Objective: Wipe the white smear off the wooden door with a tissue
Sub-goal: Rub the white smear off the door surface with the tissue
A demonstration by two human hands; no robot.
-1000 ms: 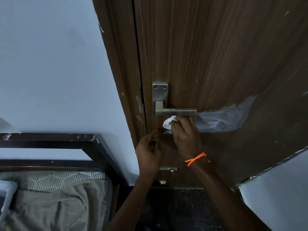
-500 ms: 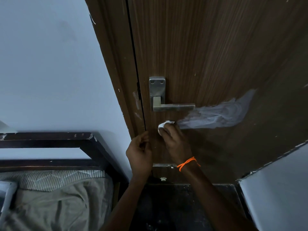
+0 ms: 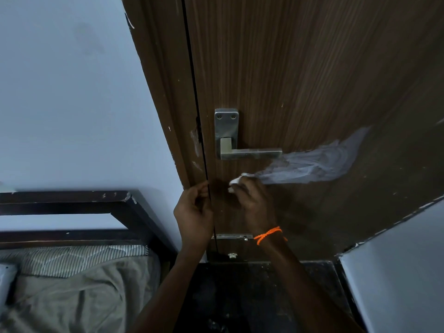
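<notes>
Wooden door (image 3: 288,68) – white smear (image 3: 312,164), tissue (image 3: 236,180) pressed

Dim, bluish cast; wide-angle bowing at edges.

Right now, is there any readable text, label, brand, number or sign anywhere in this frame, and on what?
None. No readable text, number or sign shows in this view.
Handle plate: two screws, no visible brand mark.
Wooden door: only grain, scuffs and the white smear.
Tissue in the right hand: plain white.
Orange wrist thread: no lettering.
</notes>
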